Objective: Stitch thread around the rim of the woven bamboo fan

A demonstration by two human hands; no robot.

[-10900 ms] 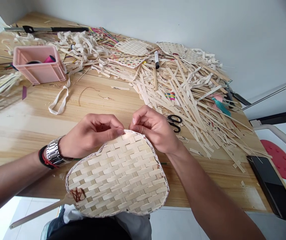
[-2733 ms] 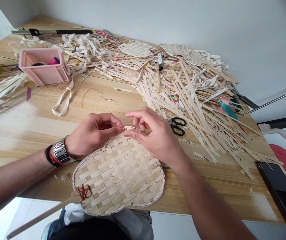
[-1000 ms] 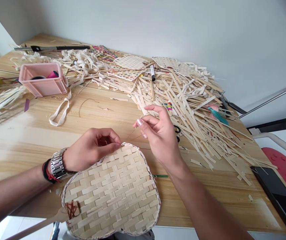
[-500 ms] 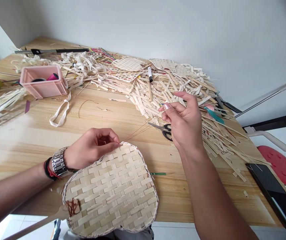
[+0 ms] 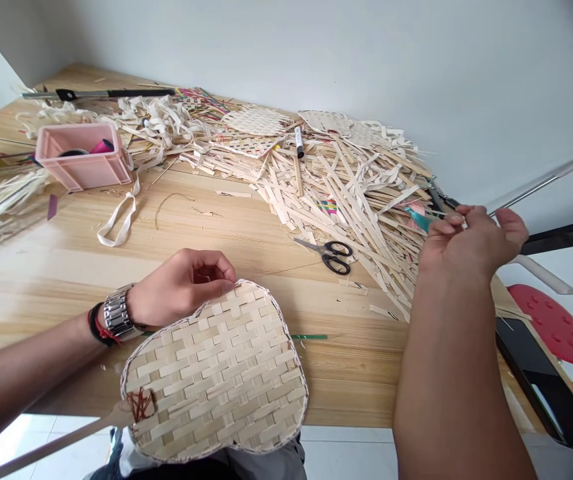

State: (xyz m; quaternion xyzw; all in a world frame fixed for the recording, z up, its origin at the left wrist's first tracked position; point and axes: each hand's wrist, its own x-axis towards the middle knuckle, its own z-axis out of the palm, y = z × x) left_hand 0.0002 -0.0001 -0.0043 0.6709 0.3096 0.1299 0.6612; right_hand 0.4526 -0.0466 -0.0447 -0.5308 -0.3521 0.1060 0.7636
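Note:
A heart-shaped woven bamboo fan (image 5: 221,373) rests tilted at the table's front edge, with dark red thread (image 5: 141,405) binding its wooden handle (image 5: 61,443). At its upper rim, my left hand (image 5: 186,287) is closed in a pinch on the edge. From that rim a thin brown thread (image 5: 286,271) runs right, passing by the black-handled scissors (image 5: 333,257). Far to the right, my right hand (image 5: 471,240) is raised with its fingers pinched, in line with the thread; the stretch near the fingers is too fine to follow. A green strip (image 5: 309,337) shows beside the fan.
Loose bamboo strips (image 5: 326,180) are heaped along the back and right, with a marker (image 5: 299,142) on top. A pink basket (image 5: 83,157) and a white ribbon loop (image 5: 119,220) lie left. At the right edge are a phone (image 5: 536,383) and a red stool (image 5: 551,323).
My right hand has moved far to the right and turned over, drawing the thread out. The scissors show fully now. My left hand keeps its pinch on the fan's rim.

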